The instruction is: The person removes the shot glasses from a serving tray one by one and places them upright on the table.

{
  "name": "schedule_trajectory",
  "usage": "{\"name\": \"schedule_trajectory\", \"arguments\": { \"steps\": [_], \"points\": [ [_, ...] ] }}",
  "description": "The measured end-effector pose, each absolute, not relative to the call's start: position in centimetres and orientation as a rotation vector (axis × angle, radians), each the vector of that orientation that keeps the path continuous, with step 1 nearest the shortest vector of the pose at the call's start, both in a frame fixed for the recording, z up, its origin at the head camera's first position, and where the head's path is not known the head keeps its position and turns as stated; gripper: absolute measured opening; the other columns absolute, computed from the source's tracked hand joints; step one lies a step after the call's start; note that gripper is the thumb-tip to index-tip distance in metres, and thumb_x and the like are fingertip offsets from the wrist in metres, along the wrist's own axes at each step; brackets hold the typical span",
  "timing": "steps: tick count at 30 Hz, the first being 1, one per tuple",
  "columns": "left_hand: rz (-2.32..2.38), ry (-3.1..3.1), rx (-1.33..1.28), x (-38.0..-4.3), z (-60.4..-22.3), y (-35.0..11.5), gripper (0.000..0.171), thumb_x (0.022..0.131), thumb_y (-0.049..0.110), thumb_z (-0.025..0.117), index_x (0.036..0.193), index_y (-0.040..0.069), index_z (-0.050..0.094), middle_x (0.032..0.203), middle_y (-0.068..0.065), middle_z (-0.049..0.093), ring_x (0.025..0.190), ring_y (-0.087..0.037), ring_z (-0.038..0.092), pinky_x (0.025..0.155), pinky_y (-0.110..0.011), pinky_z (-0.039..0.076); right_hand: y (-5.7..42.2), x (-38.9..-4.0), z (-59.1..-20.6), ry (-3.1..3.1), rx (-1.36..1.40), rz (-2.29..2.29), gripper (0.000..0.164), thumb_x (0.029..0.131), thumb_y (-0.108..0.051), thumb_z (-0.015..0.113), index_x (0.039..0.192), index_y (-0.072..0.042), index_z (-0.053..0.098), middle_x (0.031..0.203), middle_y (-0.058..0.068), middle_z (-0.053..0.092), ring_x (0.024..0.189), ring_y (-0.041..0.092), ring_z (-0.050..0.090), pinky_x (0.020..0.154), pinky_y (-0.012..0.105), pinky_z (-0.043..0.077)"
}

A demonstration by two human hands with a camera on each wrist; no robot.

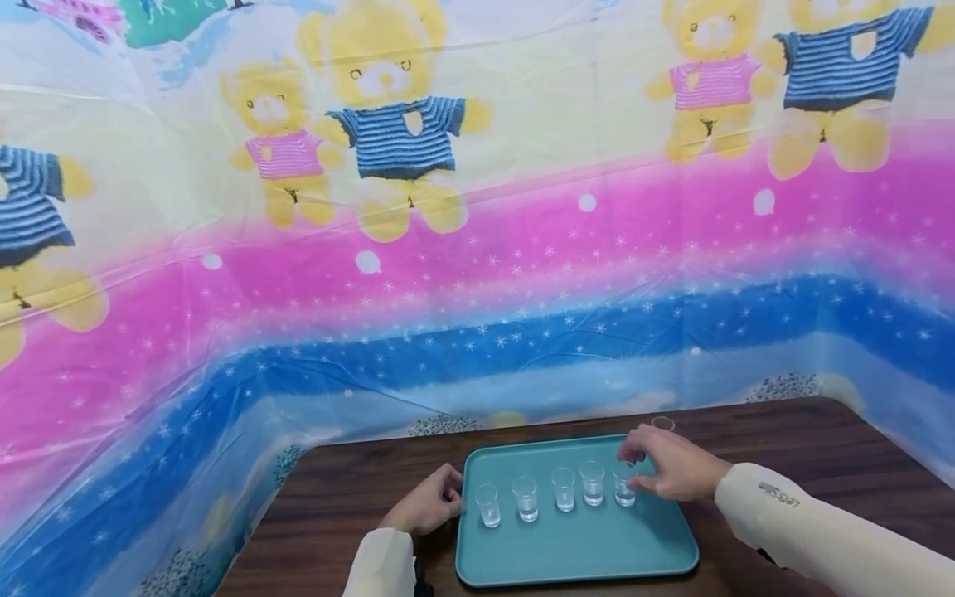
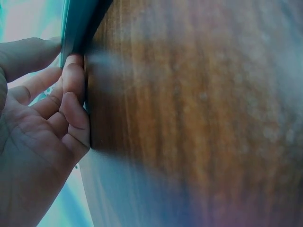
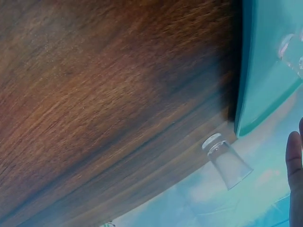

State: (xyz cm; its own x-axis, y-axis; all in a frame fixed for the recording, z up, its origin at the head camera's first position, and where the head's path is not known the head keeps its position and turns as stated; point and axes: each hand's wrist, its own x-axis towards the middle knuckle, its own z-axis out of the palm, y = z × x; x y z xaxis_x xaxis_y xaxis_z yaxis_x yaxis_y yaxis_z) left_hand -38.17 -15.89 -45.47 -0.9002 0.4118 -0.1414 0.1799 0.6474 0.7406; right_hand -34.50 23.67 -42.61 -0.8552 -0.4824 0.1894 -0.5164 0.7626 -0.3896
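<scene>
A teal tray (image 1: 574,554) lies on the table, with several small clear shot glasses standing in a row across it. At the tray's left edge, my left hand (image 1: 433,501) holds the rim, its thumb on one side and curled fingers on the other in the left wrist view. My right hand (image 1: 675,466) hovers over the tray's right side, thumb and fingers apart around the rightmost shot glass (image 1: 625,492). In the right wrist view, only a few fingers (image 3: 294,158) show at the right border, apart from the shot glass (image 3: 293,53) on the tray.
Another clear shot glass (image 3: 228,163) stands on the table beyond the tray's far right corner, mostly hidden by my right hand in the head view. The dark wooden table (image 1: 351,489) meets a bear-printed curtain (image 1: 477,315) along its back and sides.
</scene>
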Motion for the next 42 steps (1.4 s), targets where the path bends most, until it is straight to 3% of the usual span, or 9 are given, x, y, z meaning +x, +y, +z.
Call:
{"name": "schedule_trajectory", "arguments": {
  "steps": [13,27,42],
  "points": [
    [1.098,2.59,0.467,-37.7,-45.3,-16.1,0.028,0.09,0.003,0.061,0.115,0.001,0.048,0.081,-0.008,0.054,0.065,-0.02,0.05,0.058,-0.034,0.041,28.7,-35.6,-42.8,-2.764,0.51,0.717,0.024,0.077,-0.019,0.078,0.092,-0.009,0.062,0.081,-0.001,0.057,0.069,0.01,0.053,0.059,0.031,0.046],
    [1.099,2.573,0.477,-37.6,-45.1,-16.0,0.027,0.091,0.003,0.059,0.115,0.001,0.048,0.084,-0.009,0.053,0.067,-0.021,0.052,0.06,-0.035,0.042,30.8,-36.2,-44.8,-2.829,0.382,0.739,0.035,0.079,-0.026,0.077,0.1,-0.002,0.062,0.087,0.003,0.06,0.076,0.014,0.056,0.065,0.036,0.048],
    [1.102,2.56,0.487,-37.5,-45.0,-16.0,0.027,0.092,0.003,0.058,0.116,0.001,0.047,0.083,-0.009,0.053,0.065,-0.021,0.051,0.059,-0.035,0.041,30.3,-36.2,-44.2,-2.776,0.368,0.671,0.038,0.077,-0.027,0.079,0.102,-0.003,0.063,0.09,0.004,0.058,0.079,0.015,0.054,0.067,0.038,0.047]
  ]
}}
